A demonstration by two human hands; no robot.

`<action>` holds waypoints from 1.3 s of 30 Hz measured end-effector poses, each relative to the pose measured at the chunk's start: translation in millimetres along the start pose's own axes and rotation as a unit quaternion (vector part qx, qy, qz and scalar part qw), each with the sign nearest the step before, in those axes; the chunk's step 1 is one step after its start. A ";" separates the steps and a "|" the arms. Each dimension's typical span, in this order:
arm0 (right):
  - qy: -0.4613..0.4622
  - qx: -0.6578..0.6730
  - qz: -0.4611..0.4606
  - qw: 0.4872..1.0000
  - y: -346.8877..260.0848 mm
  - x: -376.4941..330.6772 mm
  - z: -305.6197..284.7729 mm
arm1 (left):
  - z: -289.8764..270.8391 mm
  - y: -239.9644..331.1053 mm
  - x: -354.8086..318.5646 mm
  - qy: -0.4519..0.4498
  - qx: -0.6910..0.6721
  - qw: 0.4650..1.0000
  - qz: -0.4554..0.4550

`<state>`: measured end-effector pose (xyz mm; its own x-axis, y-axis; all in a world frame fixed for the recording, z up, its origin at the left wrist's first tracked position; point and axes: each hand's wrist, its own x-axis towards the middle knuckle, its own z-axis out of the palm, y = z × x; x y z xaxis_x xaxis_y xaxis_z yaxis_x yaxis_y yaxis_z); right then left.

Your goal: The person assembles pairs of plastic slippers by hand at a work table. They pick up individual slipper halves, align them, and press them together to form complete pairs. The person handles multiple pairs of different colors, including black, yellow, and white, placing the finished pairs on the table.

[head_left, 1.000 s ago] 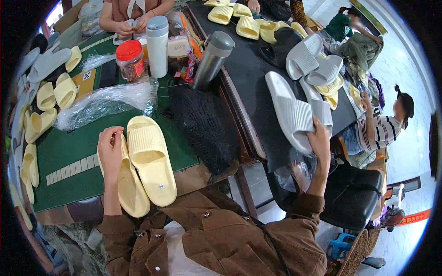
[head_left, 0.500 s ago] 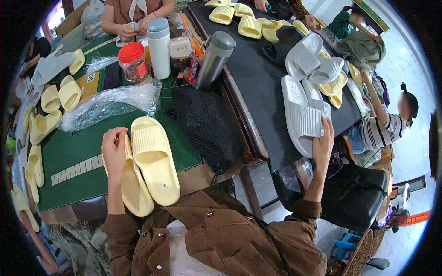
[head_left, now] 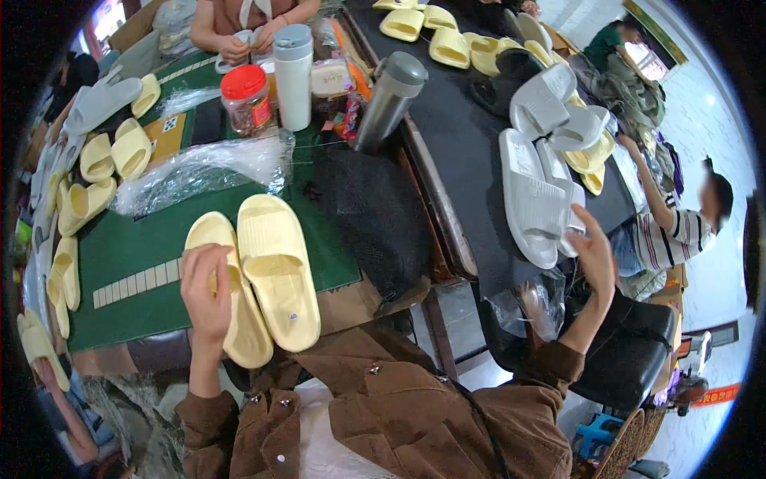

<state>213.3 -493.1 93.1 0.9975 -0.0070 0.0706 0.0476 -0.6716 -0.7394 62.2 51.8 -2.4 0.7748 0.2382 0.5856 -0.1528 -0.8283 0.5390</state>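
A pair of pale yellow slide slippers lies side by side at the near edge of the green mat, soles down. My left hand [head_left: 207, 291] is curled over the strap of the left slipper [head_left: 249, 339], hiding much of it. Beside it rests the right slipper [head_left: 279, 275], untouched. To the right, my right hand [head_left: 592, 247] is open, thumb and fingers apart, close by a pair of light grey slides [head_left: 535, 207] on the black table; I cannot tell whether a fingertip touches them.
A steel flask [head_left: 391, 100], a white tumbler [head_left: 294, 80], a red-lidded jar [head_left: 246, 100] and clear plastic bags [head_left: 211, 172] stand or lie ahead. Black mesh [head_left: 367, 215] drapes between the tables. More yellow slippers [head_left: 132, 149] lie left. Several people sit around.
My right hand has come off the grey slides and opened, moving right. My left hand has slid nearer along the left slipper, uncovering its toe. The whole view has shifted slightly.
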 end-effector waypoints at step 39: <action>-0.240 -0.260 -0.124 0.927 -80.0 60.7 35.2 | -85.8 -121.1 -71.2 0.045 0.356 0.928 -0.095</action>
<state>271.8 -413.7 133.0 0.8740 0.4416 -0.2027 0.3712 -0.8760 -0.3081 -27.1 178.7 -57.4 0.6872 0.4284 0.5867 0.4504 -0.8849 0.1186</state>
